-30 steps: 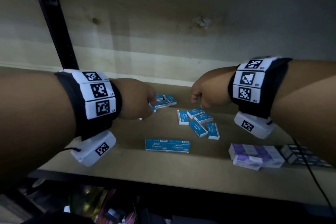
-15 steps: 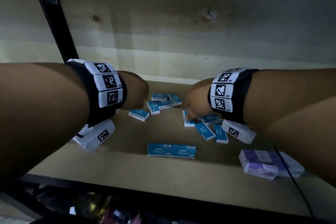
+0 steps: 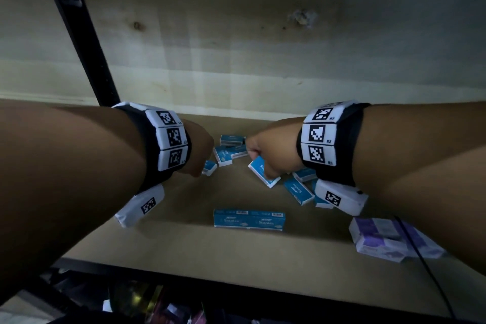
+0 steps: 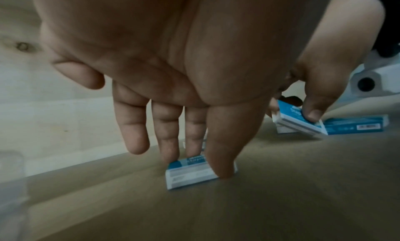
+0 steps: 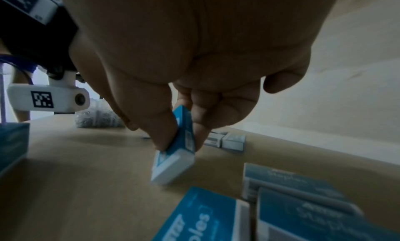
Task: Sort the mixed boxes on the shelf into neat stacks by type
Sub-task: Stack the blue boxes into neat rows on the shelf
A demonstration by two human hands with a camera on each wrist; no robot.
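In the head view, the right hand (image 3: pixel 273 151), low over the scatter half a second ago, now carries one small blue staple box (image 3: pixel 264 171) tilted off the shelf board (image 3: pixel 184 239), so gathering has begun; the left hand (image 3: pixel 198 151) covers another blue box (image 3: pixel 209 168) at frame centre. A long blue carton (image 3: pixel 249 219) lies toward the front edge, purple boxes (image 3: pixel 381 239) lower right, bare board between. In the left wrist view, thumb (image 4: pixel 225 147) and fingers pinch that box (image 4: pixel 194 174) flat on the board. In the right wrist view, thumb and fingertips (image 5: pixel 200 133) clamp the lifted box (image 5: pixel 175 155); loose blue boxes (image 5: pixel 292 202) crowd the lower right, open board to the left.
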